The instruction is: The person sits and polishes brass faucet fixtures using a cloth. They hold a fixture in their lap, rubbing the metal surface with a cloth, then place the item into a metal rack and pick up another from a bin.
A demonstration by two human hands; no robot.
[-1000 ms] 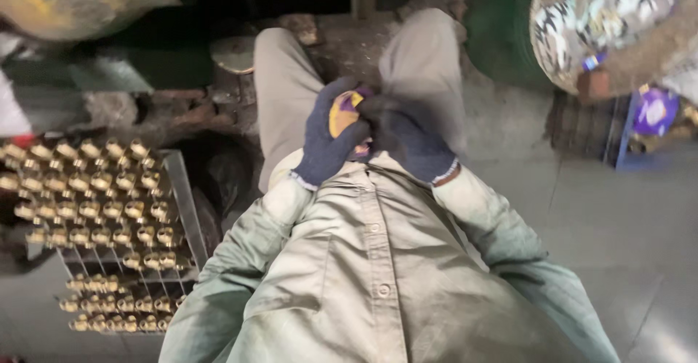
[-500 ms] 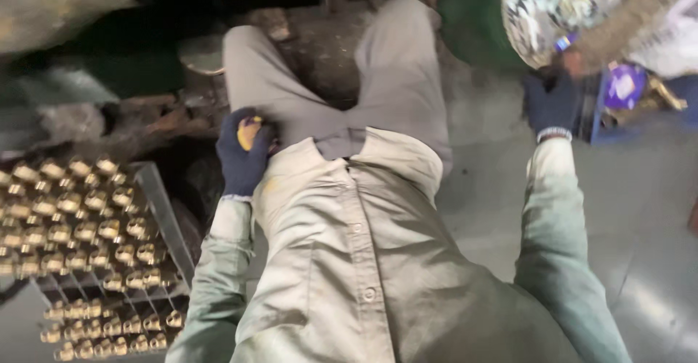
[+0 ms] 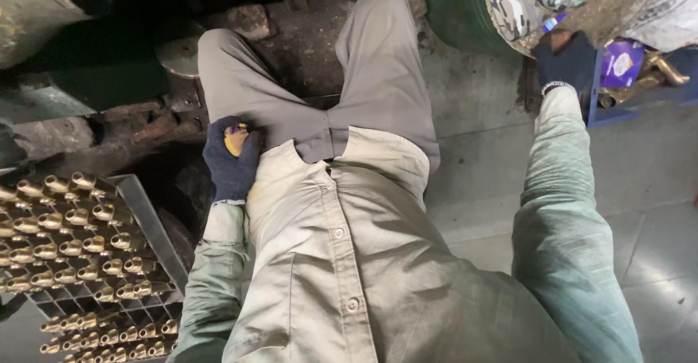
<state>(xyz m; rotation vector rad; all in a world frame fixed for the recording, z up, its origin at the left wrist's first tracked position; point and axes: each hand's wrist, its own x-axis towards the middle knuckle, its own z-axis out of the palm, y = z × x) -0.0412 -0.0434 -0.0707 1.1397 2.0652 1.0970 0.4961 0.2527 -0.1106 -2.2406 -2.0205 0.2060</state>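
Observation:
I sit looking down at my lap in grey trousers and a pale buttoned shirt. My left hand [image 3: 231, 158], in a dark blue glove, rests by my left hip, closed around a small brass fitting [image 3: 235, 138]. My right hand [image 3: 566, 61], also gloved, is stretched out to the right, at the edge of a blue bin [image 3: 603, 109] holding brass pieces and a purple packet [image 3: 622, 63]. Whether it grips anything there is hidden by the glove's back.
A metal grid tray [image 3: 145, 210] with several rows of brass fittings [image 3: 73, 243] stands at my left. A camouflage-patterned sack [image 3: 538, 0] bulges at the top right. Dark machine parts and debris lie ahead on the floor; grey tiles lie to the right.
My hands, together over my lap a second ago, have parted. The left carried the brass fitting to my left hip; the right reached out to the blue bin.

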